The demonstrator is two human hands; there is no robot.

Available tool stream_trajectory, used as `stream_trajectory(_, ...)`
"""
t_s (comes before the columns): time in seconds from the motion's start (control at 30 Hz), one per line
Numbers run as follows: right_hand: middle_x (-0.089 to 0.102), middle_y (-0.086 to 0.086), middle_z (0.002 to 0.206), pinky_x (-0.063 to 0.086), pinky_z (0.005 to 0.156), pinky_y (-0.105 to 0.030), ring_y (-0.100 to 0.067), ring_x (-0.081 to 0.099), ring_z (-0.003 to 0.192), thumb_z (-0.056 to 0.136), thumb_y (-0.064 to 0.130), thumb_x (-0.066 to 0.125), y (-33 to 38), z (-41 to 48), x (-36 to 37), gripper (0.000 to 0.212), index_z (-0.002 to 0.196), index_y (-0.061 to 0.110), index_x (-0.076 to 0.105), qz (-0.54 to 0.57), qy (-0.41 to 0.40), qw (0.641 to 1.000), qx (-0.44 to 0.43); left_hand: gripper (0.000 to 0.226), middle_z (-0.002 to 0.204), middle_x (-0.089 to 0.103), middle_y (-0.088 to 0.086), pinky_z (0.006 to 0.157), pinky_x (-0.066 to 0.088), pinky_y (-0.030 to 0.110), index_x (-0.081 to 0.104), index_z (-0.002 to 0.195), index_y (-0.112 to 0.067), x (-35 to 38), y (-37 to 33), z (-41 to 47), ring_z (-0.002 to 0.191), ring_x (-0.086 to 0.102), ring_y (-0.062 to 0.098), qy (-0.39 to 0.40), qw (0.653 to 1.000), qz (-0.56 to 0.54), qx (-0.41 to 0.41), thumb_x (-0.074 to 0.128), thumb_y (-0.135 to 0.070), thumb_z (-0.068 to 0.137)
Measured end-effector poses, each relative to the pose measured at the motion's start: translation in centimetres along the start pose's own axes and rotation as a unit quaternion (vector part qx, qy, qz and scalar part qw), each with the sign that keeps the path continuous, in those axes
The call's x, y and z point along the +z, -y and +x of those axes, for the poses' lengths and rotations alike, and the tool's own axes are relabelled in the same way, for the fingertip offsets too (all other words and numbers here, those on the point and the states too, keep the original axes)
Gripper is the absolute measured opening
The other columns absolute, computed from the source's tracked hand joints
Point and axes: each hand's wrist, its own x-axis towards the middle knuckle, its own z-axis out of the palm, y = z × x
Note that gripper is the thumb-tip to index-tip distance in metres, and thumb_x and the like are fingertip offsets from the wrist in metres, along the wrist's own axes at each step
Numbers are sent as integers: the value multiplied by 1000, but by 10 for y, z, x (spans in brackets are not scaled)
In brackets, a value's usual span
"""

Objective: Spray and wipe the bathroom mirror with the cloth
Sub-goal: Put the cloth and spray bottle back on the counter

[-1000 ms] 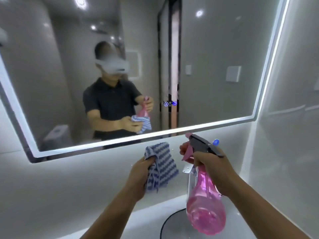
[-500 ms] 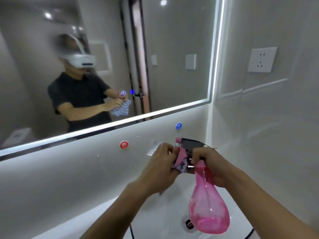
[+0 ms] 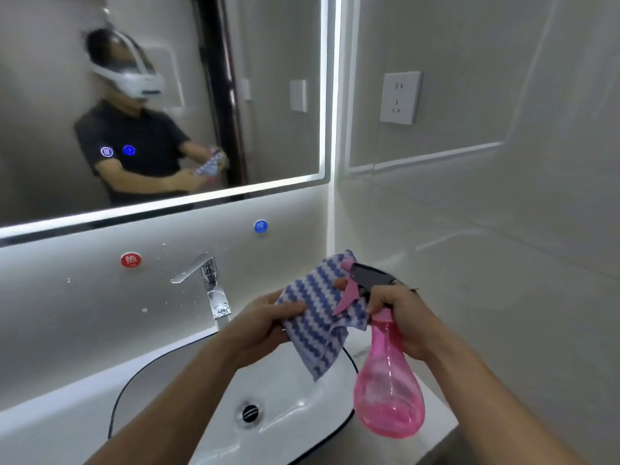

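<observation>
A blue-and-white striped cloth (image 3: 315, 317) hangs over the sink, pinched in my left hand (image 3: 265, 325). My right hand (image 3: 402, 317) grips the neck of a pink spray bottle (image 3: 387, 394) with a dark head and pink trigger. The nozzle points left, right against the cloth, and a finger rests by the trigger. The lit-edged mirror (image 3: 275, 55) fills the upper left and reflects a person with both hands holding the cloth and bottle.
Under my hands lies a white basin (image 3: 288, 397) with a drain (image 3: 250, 412). A chrome tap (image 3: 209, 283) stands behind it, between a red round sticker (image 3: 131, 260) and a blue one (image 3: 260, 226). A wall socket (image 3: 400, 97) sits on the right wall.
The view has swung right and down, so the sink and tap show. My hands have come together, and the cloth now spreads in front of the bottle's nozzle.
</observation>
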Motion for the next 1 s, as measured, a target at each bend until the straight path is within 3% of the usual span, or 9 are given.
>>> stream_trajectory(0.13,70,2,60,40,49,-17,-19,55,62,44,5,50,-13,3,-20,34,65,17,74,-93,-44,994,20,41,108,68,21,76,57,33,60,114,3,5,5,13,91,68,28,-73,996,52,5,61,7,73)
stream_trajectory(0.17,69,-7,61,38,52,-18,-19,52,64,42,7,52,-16,6,-22,36,69,16,74,-98,-49,994,24,37,106,69,20,75,57,32,61,112,2,5,5,15,91,68,28,-82,994,71,4,59,9,75)
stream_trajectory(0.27,69,-24,98,40,69,-28,-21,54,80,37,14,55,-25,20,-30,57,92,6,70,-132,-52,990,24,30,99,71,14,72,56,31,66,103,-4,-3,9,25,88,67,25,-113,987,112,5,55,11,80)
stream_trajectory(0.33,64,-31,89,36,72,-35,-23,46,76,36,15,54,-29,30,-37,61,93,-9,60,-139,-63,988,33,27,93,69,10,72,55,31,67,92,-11,-11,11,36,84,66,22,-142,981,134,12,54,10,82)
stream_trajectory(0.4,51,-15,71,33,65,-32,-24,36,68,41,10,52,-33,39,-45,52,86,-16,51,-150,-76,984,50,23,93,68,10,74,54,34,65,92,-13,-17,13,49,83,65,22,-139,977,158,16,56,6,84)
stream_trajectory(0.53,33,8,47,24,39,-17,-9,25,44,47,5,48,-30,61,-54,15,58,15,49,-187,-97,975,69,33,92,74,8,69,58,37,67,99,-19,-31,16,82,83,71,27,-111,972,205,-2,78,-15,68)
stream_trajectory(0.63,37,16,37,26,37,-12,-1,28,36,55,1,48,-33,81,-61,29,42,26,51,-210,-115,969,68,13,80,75,5,63,57,36,72,85,-18,-41,23,116,76,71,23,-154,950,272,9,76,-22,73)
stream_trajectory(0.77,43,15,43,29,40,-11,-3,35,42,55,4,46,-48,109,-75,20,55,24,51,-232,-158,959,48,11,68,71,-8,48,46,12,68,75,-26,-43,35,157,60,65,-1,-191,933,302,31,66,-19,83)
stream_trajectory(1.0,47,1,57,35,42,-14,-4,42,44,59,-2,47,-95,150,-107,17,73,-4,56,-216,-183,957,69,9,76,70,-5,52,50,15,65,77,-25,-60,59,206,65,67,3,-199,925,322,-22,64,-20,85)
